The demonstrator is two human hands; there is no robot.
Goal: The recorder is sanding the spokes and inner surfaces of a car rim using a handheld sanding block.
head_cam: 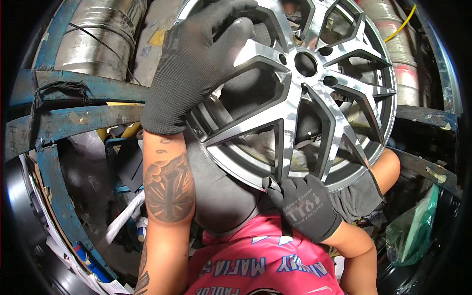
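Observation:
A polished alloy wheel rim point(258, 116) with dark spoke sides leans across the person's lap, its round hub opening near the top middle. My left hand point(206, 55), in a black knit work glove, reaches over the upper left spokes; its fingers lie along a spoke and the rim's edge. Whether they grip is hard to tell. Also gloved in black, my right hand point(302, 206) is closed at the bottom edge of the rim, with a small piece of dark sheet, perhaps sandpaper point(273, 184), between thumb and fingers.
Blue-painted metal frame bars point(92, 120) run on both sides. Stacked metal wheel barrels point(96, 40) stand upper left, with more point(403, 70) upper right. A yellow cord point(402, 25) hangs there. Green plastic film point(416, 228) is at lower right, a teal basket point(112, 155) at left.

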